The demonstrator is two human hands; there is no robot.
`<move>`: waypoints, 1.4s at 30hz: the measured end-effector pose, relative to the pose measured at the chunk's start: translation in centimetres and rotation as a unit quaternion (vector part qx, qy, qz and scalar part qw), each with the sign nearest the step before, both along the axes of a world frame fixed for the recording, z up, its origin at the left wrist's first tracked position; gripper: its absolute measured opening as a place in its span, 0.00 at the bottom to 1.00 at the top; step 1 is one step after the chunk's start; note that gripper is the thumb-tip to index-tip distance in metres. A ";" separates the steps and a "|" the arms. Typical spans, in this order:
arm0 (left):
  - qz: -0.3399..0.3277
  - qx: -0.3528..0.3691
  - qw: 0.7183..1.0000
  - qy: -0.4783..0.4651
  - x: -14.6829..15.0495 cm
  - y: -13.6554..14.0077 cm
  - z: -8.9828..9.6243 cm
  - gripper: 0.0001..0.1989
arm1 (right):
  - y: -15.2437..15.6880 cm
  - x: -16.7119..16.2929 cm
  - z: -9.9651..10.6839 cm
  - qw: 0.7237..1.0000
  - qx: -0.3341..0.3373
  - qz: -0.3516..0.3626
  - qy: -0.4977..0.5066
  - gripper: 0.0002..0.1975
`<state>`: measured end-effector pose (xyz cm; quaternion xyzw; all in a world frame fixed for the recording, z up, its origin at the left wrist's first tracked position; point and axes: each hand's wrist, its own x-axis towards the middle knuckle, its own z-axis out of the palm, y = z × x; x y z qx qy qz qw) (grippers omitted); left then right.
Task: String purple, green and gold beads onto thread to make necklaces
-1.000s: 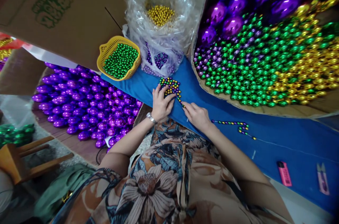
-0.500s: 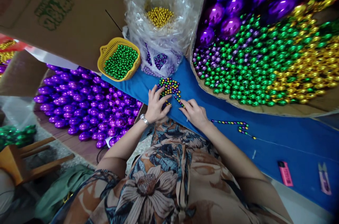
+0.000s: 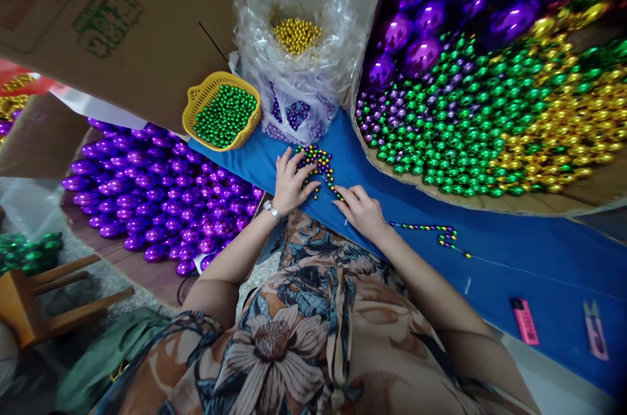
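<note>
With fingers spread, my left hand (image 3: 290,185) rests at the left edge of a small pile of loose green, gold and purple beads (image 3: 321,157). Its fingertips touch the pile, and what lies under them is partly hidden. My right hand (image 3: 363,211) pinches a bead string (image 3: 426,227) between thumb and forefinger at the near side of the pile. From behind that wrist the threaded beads run to the right in a bent line, and a thin bare thread continues past them across the blue cloth (image 3: 519,245).
A yellow basket (image 3: 189,116) of green beads and a clear plastic bag (image 3: 343,16) with gold and purple beads stand behind. Boxes of large purple beads (image 3: 166,186) and mixed bead strands (image 3: 480,108) flank the cloth. A pink lighter (image 3: 526,322) and small snips (image 3: 595,331) lie right.
My left hand has shifted slightly, its fingers reaching a little farther over the pile. My right hand keeps its pinch on the bead string. The whole view has moved slightly.
</note>
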<state>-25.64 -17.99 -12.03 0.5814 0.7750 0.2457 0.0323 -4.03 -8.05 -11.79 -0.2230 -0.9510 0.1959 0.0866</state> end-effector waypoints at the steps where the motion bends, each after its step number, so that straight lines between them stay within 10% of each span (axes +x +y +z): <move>1: 0.008 0.003 1.000 -0.002 0.2 0.1 0.1 0.22 | 0.0 0.0 -0.1 1.000 0.000 -0.001 0.002 0.22; 11: -0.024 -0.004 1.000 0.017 1.0 -2.8 0.4 0.30 | 0.1 0.1 0.1 1.000 0.009 0.002 0.014 0.22; 42: 0.027 0.009 1.000 -0.002 2.4 -2.1 0.4 0.13 | -0.5 -0.1 0.6 0.999 -0.008 0.036 -0.022 0.21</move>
